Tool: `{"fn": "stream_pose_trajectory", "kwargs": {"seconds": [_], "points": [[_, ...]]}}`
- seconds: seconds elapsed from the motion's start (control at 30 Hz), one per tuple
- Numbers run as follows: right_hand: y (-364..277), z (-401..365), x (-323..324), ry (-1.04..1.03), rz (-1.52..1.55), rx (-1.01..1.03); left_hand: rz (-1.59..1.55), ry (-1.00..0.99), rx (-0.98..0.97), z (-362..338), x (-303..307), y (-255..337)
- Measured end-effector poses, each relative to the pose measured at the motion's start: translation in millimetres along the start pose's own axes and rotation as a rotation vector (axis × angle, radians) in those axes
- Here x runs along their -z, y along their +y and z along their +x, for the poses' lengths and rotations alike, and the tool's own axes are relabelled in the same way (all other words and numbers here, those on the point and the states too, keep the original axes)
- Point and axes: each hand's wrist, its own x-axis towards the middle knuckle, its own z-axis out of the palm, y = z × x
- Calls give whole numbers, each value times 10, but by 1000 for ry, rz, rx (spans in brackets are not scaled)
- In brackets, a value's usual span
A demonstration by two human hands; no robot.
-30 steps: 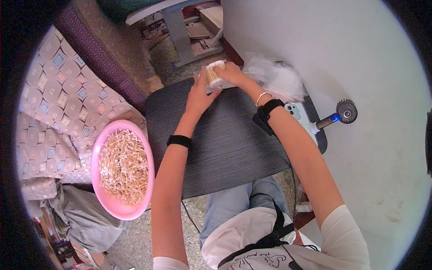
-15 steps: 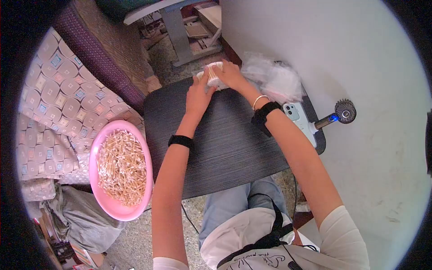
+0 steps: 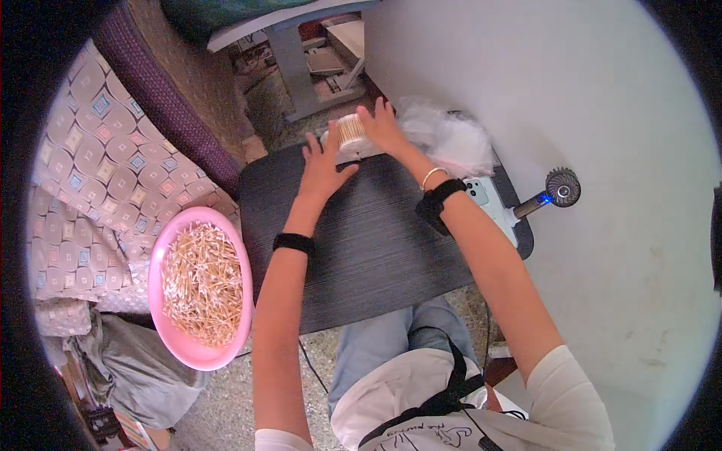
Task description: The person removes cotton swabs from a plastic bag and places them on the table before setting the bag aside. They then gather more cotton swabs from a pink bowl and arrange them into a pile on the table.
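Observation:
At the far edge of the dark table lies a bundle of cotton swabs, side by side with white tips at the ends, in what looks like clear plastic. To its left, my left hand is open, thumb out and fingers spread, fingertips close to the bundle. My right hand is also open at the right end, its fingers apart and the thumb side right at the swabs. Neither hand is wrapped round the bundle.
Clear plastic bags lie at the back right, beside a phone and a small lit fan. Left of the table, a pink basin holds many loose cotton swabs. A wall stands on the right.
Both hands have loosened from the cotton swab bundle and their fingers have spread. My left hand has drawn slightly left and down, leaving more of the bundle visible.

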Motion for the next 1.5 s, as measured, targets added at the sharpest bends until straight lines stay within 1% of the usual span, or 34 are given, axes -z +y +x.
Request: {"fn": "stream_pose_trajectory", "kwargs": {"seconds": [0.07,0.1,0.13,0.17,0.23,0.27,0.33,0.43,0.47,0.53,0.63,0.7,0.8,0.87,0.93,1.03,1.13,1.2,1.23,1.3,1.4,1.47,1.5], "points": [[-137,45,423,-88,-114,89,43,-96,142,-88,257,135],[-170,63,670,-130,-172,134,-4,-100,122,-144,341,162],[-91,60,853,-299,-326,111,-50,-104,101,-220,425,172],[-14,46,1016,-468,-479,84,-96,-109,82,-315,507,196],[-229,-8,1427,-566,-586,-175,-141,-132,7,-581,701,291],[-168,-61,1528,-554,-583,-218,-163,-144,-30,-728,784,339],[3,-168,1691,-532,-576,-304,-227,-210,-25,-1010,913,415],[121,-320,1804,-441,-623,-328,-259,-268,-19,-1385,1044,518],[146,-323,1817,-476,-640,-350,-256,-279,-20,-1473,1072,539],[181,-336,1827,-546,-675,-397,-250,-277,14,-1627,988,471],[268,-381,1762,-492,-705,-392,-194,-254,18,-1786,832,342],[376,-416,1734,-417,-681,-351,-116,-269,9,-1839,771,298],[539,-449,1679,-323,-677,-294,-104,-299,-22,-1897,811,337],[584,-442,1673,-283,-658,-260,-162,-296,6,-1938,930,437],[439,-419,1806,-271,-623,-234,-222,-291,4,-1977,1092,551],[204,-438,1965,-154,-594,-198,-285,-267,-25,-2092,1262,675],[-156,-561,2166,27,-501,2,-360,-221,-26,-2182,1240,791],[-436,-725,2278,36,-363,77,-463,-199,-11,-2236,1075,767],[-570,-822,2312,37,-292,117,-477,-173,-7,-2244,1043,790],[-815,-1055,2384,-94,-150,87,-509,-128,8,-2267,967,858],[-979,-1472,2288,-286,19,27,-702,-65,168,-2248,842,976],[-1137,-1653,2175,-427,122,-110,-830,4,252,-2178,763,1062],[-1150,-1728,2098,-442,171,-102,-889,38,296,-2150,732,1085]]}}
